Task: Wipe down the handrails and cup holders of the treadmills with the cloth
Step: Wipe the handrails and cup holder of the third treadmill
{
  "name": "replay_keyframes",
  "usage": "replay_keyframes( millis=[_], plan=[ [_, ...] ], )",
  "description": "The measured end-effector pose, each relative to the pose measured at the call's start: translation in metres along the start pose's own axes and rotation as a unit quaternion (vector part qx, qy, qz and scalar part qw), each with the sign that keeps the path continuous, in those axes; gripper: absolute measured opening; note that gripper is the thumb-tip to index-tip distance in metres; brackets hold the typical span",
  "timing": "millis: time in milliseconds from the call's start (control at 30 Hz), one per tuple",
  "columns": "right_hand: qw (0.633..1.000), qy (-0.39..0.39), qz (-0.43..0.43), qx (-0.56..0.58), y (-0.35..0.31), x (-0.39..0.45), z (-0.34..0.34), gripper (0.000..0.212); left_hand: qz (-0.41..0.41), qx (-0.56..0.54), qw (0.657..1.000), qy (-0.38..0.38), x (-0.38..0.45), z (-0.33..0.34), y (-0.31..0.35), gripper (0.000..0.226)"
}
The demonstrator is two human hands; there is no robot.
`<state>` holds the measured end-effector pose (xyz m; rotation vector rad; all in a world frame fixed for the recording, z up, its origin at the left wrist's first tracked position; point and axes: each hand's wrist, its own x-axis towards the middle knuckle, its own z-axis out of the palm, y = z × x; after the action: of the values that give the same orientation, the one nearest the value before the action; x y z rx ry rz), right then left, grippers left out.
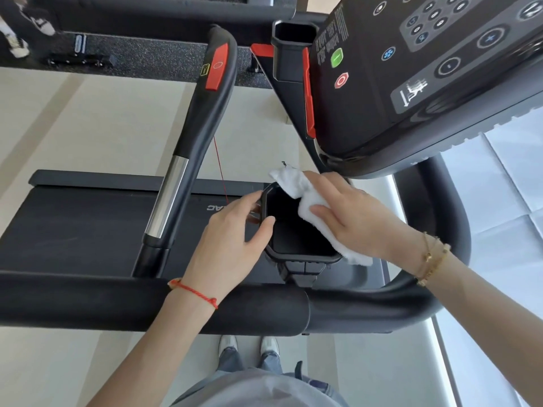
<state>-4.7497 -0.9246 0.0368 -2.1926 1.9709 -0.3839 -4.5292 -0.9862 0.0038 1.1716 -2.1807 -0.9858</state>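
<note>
Pale smooth floor beneath octagonal black cup holder [296, 227], fluffy white cloth [311, 201]

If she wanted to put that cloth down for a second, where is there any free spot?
The treadmill belt, left of the handrail, lies bare. The far cup holder looks empty. The near cup holder is crowded: the left hand grips its rim, and the right hand presses the cloth over its right edge, close beneath the console.
</note>
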Motion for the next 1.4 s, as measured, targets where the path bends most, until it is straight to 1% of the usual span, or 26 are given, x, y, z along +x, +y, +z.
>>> replay_keyframes(
  millis=[67, 133, 200, 267, 333, 400, 467, 533, 567, 633, 733, 800, 867, 900, 967, 1000, 1033, 1067, 1167, 1300, 1400],
  plan=[
    [0.998, -0.003, -0.053, -0.043, -0.009, 0.017, 0.002, 0.051, -0.002, 0.007, 1.000, 0.006, 0.000, 0.000, 0.001, 0.048],
    [0.992, -0.023, -0.084, -0.087, -0.022, 0.041, 0.008, 0.051, 0.001, 0.017, 1.000, 0.011, 0.000, 0.000, 0.001, 0.039],
    [0.990, -0.032, -0.084, -0.108, -0.027, 0.053, 0.012, 0.048, 0.001, 0.019, 1.000, 0.007, 0.000, 0.000, 0.002, 0.034],
    [0.992, -0.032, -0.070, -0.100, -0.022, 0.045, 0.008, 0.049, -0.001, 0.020, 1.000, 0.006, 0.000, 0.000, 0.001, 0.034],
    [0.998, -0.019, -0.046, -0.050, -0.011, 0.027, 0.003, 0.050, -0.002, 0.011, 1.000, 0.007, -0.001, 0.000, 0.001, 0.043],
    [0.999, -0.008, -0.020, 0.031, -0.001, 0.009, -0.001, 0.051, -0.001, 0.000, 1.000, 0.003, -0.001, -0.001, 0.002, 0.051],
    [0.995, -0.014, 0.004, 0.098, 0.002, -0.003, 0.000, 0.053, 0.005, -0.002, 1.000, 0.000, -0.001, -0.002, 0.003, 0.050],
    [0.993, -0.019, 0.007, 0.119, 0.000, -0.008, 0.000, 0.056, 0.004, 0.001, 1.000, -0.002, -0.001, -0.002, 0.004, 0.050],
    [0.995, -0.016, -0.004, 0.100, -0.002, -0.006, 0.000, 0.057, 0.001, 0.004, 1.000, -0.002, -0.001, -0.002, 0.004, 0.051],
    [0.999, -0.006, -0.036, 0.029, -0.009, 0.010, 0.002, 0.057, -0.001, 0.015, 1.000, 0.000, -0.001, -0.001, 0.004, 0.050],
    [0.995, -0.010, -0.050, -0.080, -0.021, 0.038, 0.010, 0.053, 0.009, 0.031, 0.999, 0.001, -0.001, -0.001, 0.004, 0.039],
    [0.995, -0.011, -0.043, -0.093, -0.024, 0.042, 0.012, 0.049, 0.011, 0.032, 0.999, 0.002, -0.001, -0.002, 0.004, 0.037],
    [0.997, -0.002, -0.023, -0.077, -0.020, 0.030, 0.010, 0.050, 0.016, 0.027, 1.000, 0.003, -0.001, -0.002, 0.004, 0.040],
    [0.999, 0.006, -0.003, -0.049, -0.016, 0.020, 0.009, 0.052, 0.017, 0.019, 1.000, 0.002, -0.001, -0.002, 0.003, 0.042],
    [0.997, 0.014, 0.061, 0.055, -0.010, -0.001, 0.007, 0.057, 0.024, 0.008, 1.000, 0.000, -0.001, -0.002, 0.004, 0.043],
    [0.989, 0.009, 0.093, 0.114, -0.011, -0.013, 0.008, 0.060, 0.028, 0.007, 1.000, 0.000, -0.001, -0.002, 0.003, 0.043],
    [0.981, 0.007, 0.116, 0.156, -0.013, -0.024, 0.010, 0.062, 0.030, 0.006, 1.000, 0.000, -0.001, -0.003, 0.003, 0.043],
    [0.976, 0.008, 0.130, 0.176, -0.017, -0.031, 0.012, 0.064, 0.032, 0.006, 0.999, 0.000, -0.001, -0.003, 0.003, 0.043],
    [0.974, 0.014, 0.151, 0.170, -0.020, -0.028, 0.014, 0.063, 0.038, 0.011, 0.999, 0.003, -0.001, -0.002, 0.003, 0.042],
    [0.956, 0.006, 0.206, 0.211, -0.013, 0.002, 0.007, 0.048, 0.039, 0.019, 0.999, 0.006, 0.000, -0.002, 0.003, 0.043],
    [0.951, 0.034, 0.229, 0.205, -0.020, -0.016, 0.014, 0.046, 0.044, 0.022, 0.999, 0.009, 0.000, -0.001, 0.002, 0.042]
  ],
)
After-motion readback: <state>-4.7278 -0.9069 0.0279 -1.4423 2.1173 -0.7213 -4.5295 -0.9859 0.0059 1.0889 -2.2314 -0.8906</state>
